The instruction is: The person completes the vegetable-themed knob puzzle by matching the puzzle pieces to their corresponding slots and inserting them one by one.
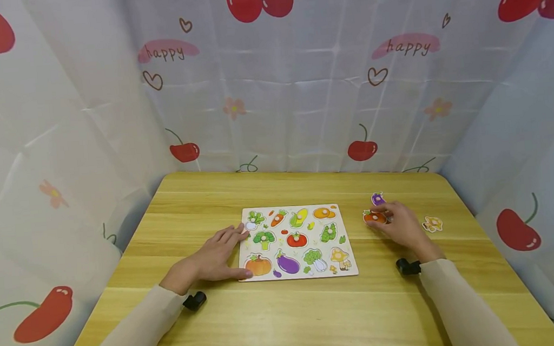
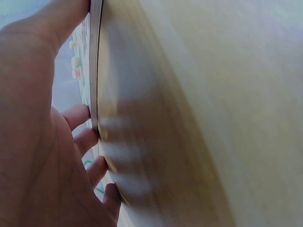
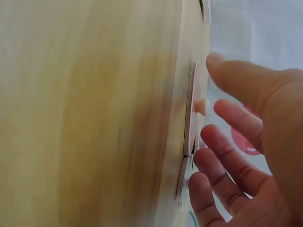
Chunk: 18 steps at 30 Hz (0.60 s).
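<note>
A white vegetable puzzle board lies on the table, its pictures including a tomato and broccoli, several with knobs. My left hand rests at the board's left edge, thumb on the lower left corner and fingertips along the side; the left wrist view shows the fingers by the edge. To the right, my right hand hovers over an orange pumpkin piece. In the right wrist view, thumb and fingers stand spread around its knob, apart from it. A purple eggplant piece lies just behind.
A mushroom piece lies right of my right hand. The wooden table has a patterned curtain behind it and at both sides. Small black devices sit at both wrists.
</note>
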Tool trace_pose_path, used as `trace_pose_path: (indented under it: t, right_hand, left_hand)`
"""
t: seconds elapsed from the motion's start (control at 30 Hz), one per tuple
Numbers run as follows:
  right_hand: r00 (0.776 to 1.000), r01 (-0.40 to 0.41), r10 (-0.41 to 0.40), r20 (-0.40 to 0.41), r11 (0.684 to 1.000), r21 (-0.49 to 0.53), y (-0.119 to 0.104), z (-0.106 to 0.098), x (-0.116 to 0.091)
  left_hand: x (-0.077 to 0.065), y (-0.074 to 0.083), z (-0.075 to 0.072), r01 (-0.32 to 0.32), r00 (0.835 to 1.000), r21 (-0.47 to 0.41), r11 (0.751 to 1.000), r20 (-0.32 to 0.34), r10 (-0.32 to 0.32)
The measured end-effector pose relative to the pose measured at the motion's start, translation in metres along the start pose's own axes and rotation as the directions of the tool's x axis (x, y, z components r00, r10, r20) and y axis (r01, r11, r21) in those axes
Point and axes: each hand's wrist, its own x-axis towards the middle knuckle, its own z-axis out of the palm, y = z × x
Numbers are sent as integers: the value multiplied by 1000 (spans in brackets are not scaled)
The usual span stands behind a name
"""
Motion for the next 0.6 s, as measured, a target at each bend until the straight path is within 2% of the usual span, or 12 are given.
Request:
trace_pose_path:
  t: [0.33, 0.6]
  right_hand:
    - [999, 29, -29, -29, 1000, 10, 2, -1, -2]
    - [1000, -4, 4, -27, 1000, -13, 3, 0, -1]
  left_hand:
    - [0, 0, -1, 0, 1000, -7, 1000, 5, 1]
    - [0, 0, 0, 1, 1000, -1, 1000, 5, -1]
